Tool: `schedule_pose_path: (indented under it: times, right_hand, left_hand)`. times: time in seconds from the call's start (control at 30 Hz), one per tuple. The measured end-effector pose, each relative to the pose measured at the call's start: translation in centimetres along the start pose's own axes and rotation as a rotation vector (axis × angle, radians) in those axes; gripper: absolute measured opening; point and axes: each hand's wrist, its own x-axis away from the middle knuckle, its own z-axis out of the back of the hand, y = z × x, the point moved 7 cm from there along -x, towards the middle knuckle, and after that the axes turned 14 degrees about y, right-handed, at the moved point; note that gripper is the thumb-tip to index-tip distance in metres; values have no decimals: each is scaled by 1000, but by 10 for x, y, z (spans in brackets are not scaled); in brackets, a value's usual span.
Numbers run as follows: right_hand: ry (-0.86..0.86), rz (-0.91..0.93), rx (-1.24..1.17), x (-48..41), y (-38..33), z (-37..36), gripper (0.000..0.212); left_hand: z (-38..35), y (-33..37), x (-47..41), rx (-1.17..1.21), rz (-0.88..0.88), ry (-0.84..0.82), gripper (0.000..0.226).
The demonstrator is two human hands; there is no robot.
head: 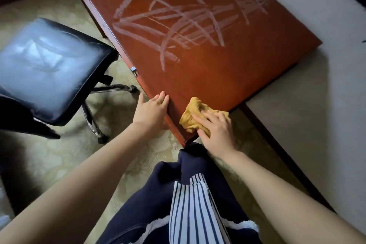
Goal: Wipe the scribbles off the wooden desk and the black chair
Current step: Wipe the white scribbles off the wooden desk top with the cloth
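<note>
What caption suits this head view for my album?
Right hand presses yellow cloth on a corner of the scribbled wooden desk; left hand rests on its edge.

Red-brown desk (208,77), pale scribbles (178,10), mustard cloth (193,114), black chair (49,69)

Glossy wooden desk (208,77), crumpled cloth (195,116)

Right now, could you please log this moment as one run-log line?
right hand presses yellow cloth on desk corner | left hand rests on desk edge | scribbles unwiped
</note>
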Motion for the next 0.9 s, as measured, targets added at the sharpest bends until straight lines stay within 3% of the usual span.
schedule_pose_path:
  times: [0.17, 0.27, 0.4, 0.63, 0.9]
  right_hand:
    - [-158, 152, -62, 9, -16, -9, 47]
    - [-222, 298, -46, -9, -20, -12, 44]
    - [-283, 433, -20, -40, -33, -27, 42]
    - [-453, 609, 50, -101, -51, -59, 45]
    - [-383, 598, 137, -174, -64, -77, 51]
  left_hand:
    - [-7, -14, -6, 438, 55, 107, 62]
    - [-3, -28, -6, 583, 90, 161, 57]
    - [-5, -44, -10, 516, 117, 240, 61]
    - [-18, -71, -29, 445, 291, 157, 76]
    - [7, -90, -62, 425, 481, 134, 68]
